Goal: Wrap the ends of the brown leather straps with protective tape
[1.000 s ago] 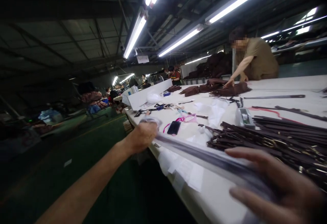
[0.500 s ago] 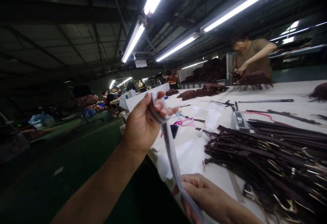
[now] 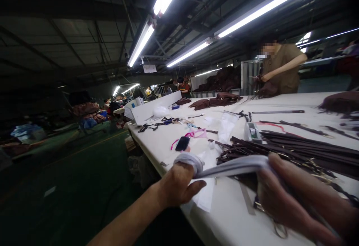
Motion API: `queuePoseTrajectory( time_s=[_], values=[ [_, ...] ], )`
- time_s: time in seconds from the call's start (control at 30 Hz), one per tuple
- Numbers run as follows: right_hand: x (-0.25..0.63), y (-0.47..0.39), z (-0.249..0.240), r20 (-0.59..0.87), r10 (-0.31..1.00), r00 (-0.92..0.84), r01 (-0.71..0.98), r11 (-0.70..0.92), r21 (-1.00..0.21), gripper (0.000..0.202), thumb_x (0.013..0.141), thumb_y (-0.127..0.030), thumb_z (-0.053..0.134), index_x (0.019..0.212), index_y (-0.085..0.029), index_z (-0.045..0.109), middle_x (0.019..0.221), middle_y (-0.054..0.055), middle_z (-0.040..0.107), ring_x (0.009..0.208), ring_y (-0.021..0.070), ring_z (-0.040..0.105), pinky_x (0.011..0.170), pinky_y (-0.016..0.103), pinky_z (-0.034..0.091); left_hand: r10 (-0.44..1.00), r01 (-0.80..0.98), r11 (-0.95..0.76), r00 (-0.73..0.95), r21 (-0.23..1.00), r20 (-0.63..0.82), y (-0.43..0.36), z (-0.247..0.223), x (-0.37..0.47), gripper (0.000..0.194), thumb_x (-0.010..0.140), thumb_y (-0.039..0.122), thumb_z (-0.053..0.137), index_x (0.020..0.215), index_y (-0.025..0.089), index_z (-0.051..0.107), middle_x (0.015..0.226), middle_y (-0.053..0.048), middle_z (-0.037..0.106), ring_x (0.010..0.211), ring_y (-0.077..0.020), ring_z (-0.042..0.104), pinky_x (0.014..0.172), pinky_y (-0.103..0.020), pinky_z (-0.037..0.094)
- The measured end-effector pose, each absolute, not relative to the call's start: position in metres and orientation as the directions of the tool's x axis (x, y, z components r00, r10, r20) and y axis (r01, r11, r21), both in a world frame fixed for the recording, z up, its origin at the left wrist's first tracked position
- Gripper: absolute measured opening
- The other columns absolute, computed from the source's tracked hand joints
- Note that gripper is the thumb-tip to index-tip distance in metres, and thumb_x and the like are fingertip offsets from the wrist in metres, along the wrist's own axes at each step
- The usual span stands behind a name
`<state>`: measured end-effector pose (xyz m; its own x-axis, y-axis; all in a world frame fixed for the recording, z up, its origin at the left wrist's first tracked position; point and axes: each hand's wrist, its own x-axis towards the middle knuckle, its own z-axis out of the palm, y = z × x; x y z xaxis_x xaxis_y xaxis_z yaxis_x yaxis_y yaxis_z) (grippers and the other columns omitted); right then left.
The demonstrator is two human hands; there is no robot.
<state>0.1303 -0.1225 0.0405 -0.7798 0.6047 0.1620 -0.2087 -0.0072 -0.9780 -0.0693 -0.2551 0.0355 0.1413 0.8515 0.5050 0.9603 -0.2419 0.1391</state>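
Observation:
A soft grey-white strip (image 3: 232,166) is wound in a coil about the fingers of my left hand (image 3: 178,186), which is closed on it above the near edge of the table; its thumb points right. From there the strip runs right, nearly level, to my right hand (image 3: 288,197), where it passes between thumb and fingers. Motion blurs my right hand, and the strip's far end trails down toward the lower right corner. Beneath and behind the right hand lies a heap of dark brown straps (image 3: 297,147) with gold-coloured metal clasps.
The white-topped table (image 3: 157,148) carries a black phone (image 3: 183,143), pink ribbon, crumpled white sheets (image 3: 227,124), a tape dispenser (image 3: 252,132) and brown pieces (image 3: 200,104). Across it stands a co-worker (image 3: 283,66) handling brown material. Green floor (image 3: 84,178) lies to the left.
My left hand has come down and turned over, its fingers now closed round the coil. My right hand has moved up and right, swinging the strip from steep to nearly level.

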Motion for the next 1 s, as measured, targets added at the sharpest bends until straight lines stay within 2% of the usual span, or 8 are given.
queuePoseTrajectory(
  time_s=[0.13, 0.27, 0.37, 0.5, 0.63, 0.73, 0.83, 1.0],
  values=[
    [0.085, -0.114, 0.039, 0.205, 0.509, -0.836, -0.438, -0.394, -0.808, 0.030, 0.084, -0.048, 0.043, 0.080, -0.024, 0.060, 0.074, 0.003, 0.069, 0.064, 0.0164, 0.065, 0.058, 0.029, 0.053, 0.974, 0.697, -0.015, -0.151, 0.717, 0.167, -0.263, 0.002, -0.027, 0.041, 0.088, 0.048, 0.032, 0.077, 0.016, 0.055, 0.056, -0.005, 0.054, 0.048, -0.0143, 0.050, 0.053, -0.030, 0.042],
    [0.060, -0.123, 0.015, 0.356, 0.405, -0.842, -0.479, -0.259, -0.839, 0.059, 0.088, -0.061, 0.019, 0.115, -0.022, 0.054, 0.113, 0.011, 0.064, 0.109, 0.0259, 0.056, 0.089, 0.046, 0.045, 0.964, 0.087, 0.137, -0.241, 0.987, -0.113, -0.265, 0.006, -0.024, 0.045, 0.082, 0.056, 0.041, 0.076, 0.014, 0.056, 0.038, 0.006, 0.040, 0.029, -0.0064, 0.033, 0.038, -0.021, 0.033],
    [0.057, -0.114, 0.008, 0.578, 0.146, -0.803, -0.518, 0.310, -0.797, 0.084, 0.076, -0.076, 0.028, 0.135, -0.018, 0.037, 0.116, 0.016, 0.061, 0.109, 0.0309, 0.054, 0.096, 0.050, 0.037, 0.972, -0.115, 0.137, -0.177, 0.984, -0.156, -0.262, 0.031, -0.042, 0.045, 0.080, 0.053, 0.047, 0.067, 0.011, 0.058, 0.033, 0.007, 0.036, 0.026, -0.0048, 0.027, 0.035, -0.020, 0.035],
    [0.051, -0.084, 0.010, 0.749, -0.109, -0.653, -0.493, 0.813, -0.312, 0.101, 0.059, -0.073, 0.058, 0.136, -0.012, 0.036, 0.118, 0.018, 0.058, 0.110, 0.0339, 0.053, 0.103, 0.050, 0.027, 0.978, -0.266, 0.160, -0.089, 0.951, -0.190, -0.255, 0.059, -0.062, 0.046, 0.081, 0.048, 0.047, 0.062, 0.009, 0.060, 0.030, 0.007, 0.033, 0.024, -0.0048, 0.026, 0.033, -0.020, 0.037],
    [0.047, -0.060, 0.011, 0.728, -0.153, -0.669, -0.310, 0.947, -0.086, 0.109, 0.057, -0.067, 0.066, 0.139, -0.007, 0.028, 0.120, 0.021, 0.054, 0.110, 0.0357, 0.050, 0.094, 0.048, 0.038, 0.986, -0.403, 0.106, -0.076, 0.909, -0.149, -0.245, 0.067, -0.063, 0.048, 0.088, 0.040, 0.036, 0.062, 0.008, 0.061, 0.030, 0.008, 0.030, 0.022, -0.0036, 0.020, 0.038, -0.022, 0.043],
    [0.049, -0.034, 0.015, 0.653, -0.048, -0.756, -0.069, 0.998, -0.007, 0.070, 0.077, -0.044, 0.057, 0.134, -0.007, 0.038, 0.100, 0.017, 0.063, 0.089, 0.0289, 0.059, 0.081, 0.043, 0.044, 0.987, -0.488, 0.087, -0.076, 0.869, -0.142, -0.241, 0.071, -0.060, 0.053, 0.092, 0.036, 0.027, 0.061, 0.008, 0.060, 0.030, 0.008, 0.028, 0.023, -0.0030, 0.016, 0.038, -0.020, 0.042],
    [0.055, -0.002, 0.021, 0.589, 0.084, -0.804, 0.097, 0.995, -0.010, 0.033, 0.084, -0.021, 0.043, 0.112, -0.011, 0.057, 0.082, 0.012, 0.066, 0.072, 0.0228, 0.060, 0.066, 0.034, 0.045, 0.996, -0.573, -0.020, -0.086, 0.819, -0.035, -0.242, 0.081, -0.062, 0.056, 0.094, 0.035, 0.021, 0.063, 0.008, 0.059, 0.032, 0.009, 0.025, 0.025, -0.0021, 0.013, 0.039, -0.020, 0.041],
    [0.070, -0.014, 0.019, 0.569, 0.187, -0.801, 0.111, 0.980, -0.167, 0.030, 0.091, -0.030, 0.034, 0.097, -0.013, 0.058, 0.069, 0.007, 0.063, 0.057, 0.0171, 0.056, 0.052, 0.026, 0.039, 0.846, -0.616, -0.533, -0.390, 0.580, 0.364, -0.239, 0.111, -0.070, 0.050, 0.096, 0.029, 0.018, 0.075, 0.008, 0.057, 0.043, 0.009, 0.035, 0.030, -0.0004, 0.028, 0.062, -0.024, 0.052]
  ],
)
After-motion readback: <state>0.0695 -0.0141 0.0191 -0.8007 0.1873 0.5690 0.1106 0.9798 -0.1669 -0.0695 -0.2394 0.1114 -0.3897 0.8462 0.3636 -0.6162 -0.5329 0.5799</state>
